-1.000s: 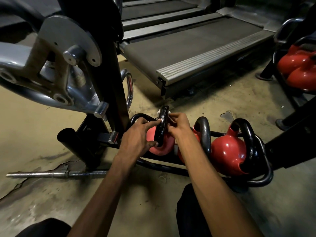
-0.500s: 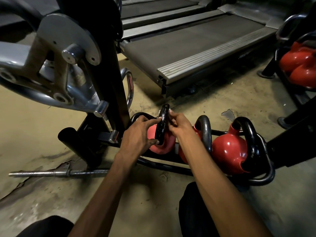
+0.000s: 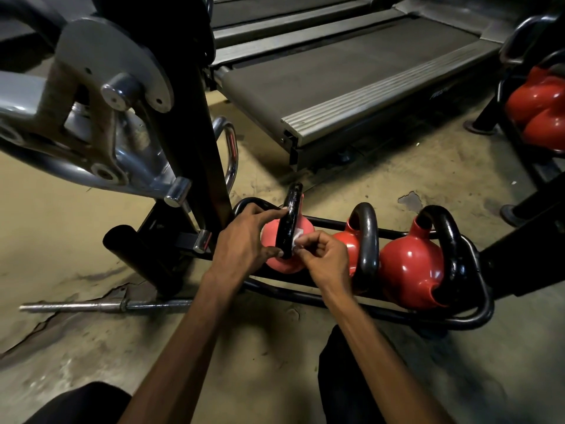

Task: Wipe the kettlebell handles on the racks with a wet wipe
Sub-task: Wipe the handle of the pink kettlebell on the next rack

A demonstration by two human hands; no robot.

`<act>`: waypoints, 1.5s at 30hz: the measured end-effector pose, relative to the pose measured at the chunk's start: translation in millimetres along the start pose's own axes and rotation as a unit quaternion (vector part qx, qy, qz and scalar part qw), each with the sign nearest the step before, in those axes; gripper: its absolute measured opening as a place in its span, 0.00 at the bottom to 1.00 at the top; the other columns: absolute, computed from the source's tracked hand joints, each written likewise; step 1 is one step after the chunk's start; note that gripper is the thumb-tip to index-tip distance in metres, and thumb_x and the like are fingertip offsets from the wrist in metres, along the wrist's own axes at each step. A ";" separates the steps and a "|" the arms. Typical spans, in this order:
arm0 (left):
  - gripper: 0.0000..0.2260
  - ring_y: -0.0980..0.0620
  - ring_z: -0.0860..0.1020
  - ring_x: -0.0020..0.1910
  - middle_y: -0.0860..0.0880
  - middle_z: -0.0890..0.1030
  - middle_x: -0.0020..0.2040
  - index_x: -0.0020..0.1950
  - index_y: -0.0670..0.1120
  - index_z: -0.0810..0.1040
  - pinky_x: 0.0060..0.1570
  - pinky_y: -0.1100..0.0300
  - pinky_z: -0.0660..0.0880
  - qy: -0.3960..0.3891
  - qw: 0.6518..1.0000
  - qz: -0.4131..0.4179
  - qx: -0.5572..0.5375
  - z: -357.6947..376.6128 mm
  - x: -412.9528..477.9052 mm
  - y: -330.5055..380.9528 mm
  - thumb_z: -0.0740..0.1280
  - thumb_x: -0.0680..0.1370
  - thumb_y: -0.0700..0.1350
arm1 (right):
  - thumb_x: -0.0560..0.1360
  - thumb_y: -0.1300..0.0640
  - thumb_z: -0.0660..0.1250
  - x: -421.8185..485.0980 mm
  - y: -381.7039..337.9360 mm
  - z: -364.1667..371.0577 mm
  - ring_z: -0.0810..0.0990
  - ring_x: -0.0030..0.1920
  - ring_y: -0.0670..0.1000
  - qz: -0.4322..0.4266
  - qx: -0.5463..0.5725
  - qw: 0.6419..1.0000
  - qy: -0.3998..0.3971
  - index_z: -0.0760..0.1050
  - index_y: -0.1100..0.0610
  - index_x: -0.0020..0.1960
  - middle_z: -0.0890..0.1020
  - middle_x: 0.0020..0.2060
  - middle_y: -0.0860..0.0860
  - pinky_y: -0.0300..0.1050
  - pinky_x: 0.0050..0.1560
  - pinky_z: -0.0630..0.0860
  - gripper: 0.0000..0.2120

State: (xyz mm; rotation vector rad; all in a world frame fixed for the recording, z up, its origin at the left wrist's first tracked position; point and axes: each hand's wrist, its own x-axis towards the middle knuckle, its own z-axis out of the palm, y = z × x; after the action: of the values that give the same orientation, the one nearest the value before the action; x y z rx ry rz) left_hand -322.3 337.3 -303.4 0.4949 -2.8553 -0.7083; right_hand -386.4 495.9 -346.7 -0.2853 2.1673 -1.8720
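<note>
Holding three red kettlebells low on the floor: rack (image 3: 382, 316). Leftmost handle (image 3: 289, 223), black, upright; left hand (image 3: 244, 243) fingers closed around it, likely steadying. Right hand (image 3: 324, 255) pinches white wipe (image 3: 297, 240) against handle's lower side.

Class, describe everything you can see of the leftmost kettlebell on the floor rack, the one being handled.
The leftmost kettlebell has a rounded red body and a glossy black loop handle that looks like painted metal, seen edge-on and rising away from the camera. It sits at the left end of the black tubular rack, beside two more red kettlebells. The left hand steadies the handle with fingertips on its left side; the right hand presses a small white wipe against the handle's lower right side.
</note>
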 end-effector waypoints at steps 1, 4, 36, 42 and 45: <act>0.39 0.55 0.75 0.58 0.58 0.72 0.61 0.73 0.67 0.69 0.48 0.56 0.75 0.000 1.000 0.001 -0.001 0.5 -0.2 -0.3 0.81 0.66 0.53 | 0.71 0.71 0.75 -5.6 2.0 2.0 0.85 0.44 0.42 -0.018 0.006 1.000 0.015 0.82 0.59 0.45 0.86 0.42 0.49 0.35 0.49 0.81 0.09; 0.40 0.54 0.75 0.59 0.57 0.72 0.62 0.74 0.68 0.67 0.49 0.56 0.76 -0.010 1.000 0.000 -0.005 1.3 -0.2 -1.3 0.81 0.67 0.52 | 0.70 0.69 0.76 -16.1 6.1 4.5 0.85 0.46 0.44 -0.044 0.017 0.998 0.040 0.81 0.56 0.49 0.85 0.44 0.49 0.35 0.48 0.81 0.13; 0.41 0.48 0.76 0.63 0.50 0.72 0.69 0.77 0.58 0.63 0.55 0.48 0.79 0.000 0.999 -0.023 -0.033 11.8 5.7 -15.4 0.79 0.69 0.52 | 0.73 0.62 0.75 23.0 -37.4 27.2 0.77 0.43 0.50 -0.337 -0.375 0.863 -0.035 0.82 0.59 0.48 0.77 0.44 0.52 0.45 0.41 0.79 0.04; 0.39 0.51 0.77 0.59 0.53 0.74 0.65 0.70 0.56 0.68 0.52 0.48 0.80 0.045 0.998 -0.032 -0.039 9.9 6.9 -12.3 0.81 0.64 0.57 | 0.71 0.59 0.72 70.9 -79.3 39.1 0.83 0.48 0.58 -0.243 -0.495 0.829 -0.095 0.86 0.58 0.47 0.83 0.44 0.56 0.47 0.46 0.77 0.06; 0.44 0.50 0.77 0.61 0.52 0.73 0.66 0.73 0.56 0.66 0.52 0.47 0.80 0.043 0.998 -0.028 -0.021 9.3 8.0 -12.9 0.83 0.62 0.57 | 0.71 0.59 0.75 87.6 -101.4 47.8 0.83 0.53 0.61 -0.190 -0.551 0.803 -0.130 0.83 0.62 0.50 0.84 0.49 0.60 0.50 0.51 0.80 0.09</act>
State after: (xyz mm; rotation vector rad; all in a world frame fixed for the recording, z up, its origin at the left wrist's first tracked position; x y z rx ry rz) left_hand -328.2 327.7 -317.2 0.5866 -2.7503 -0.7349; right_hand -456.2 408.2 -258.9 -1.1641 2.8381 -0.3667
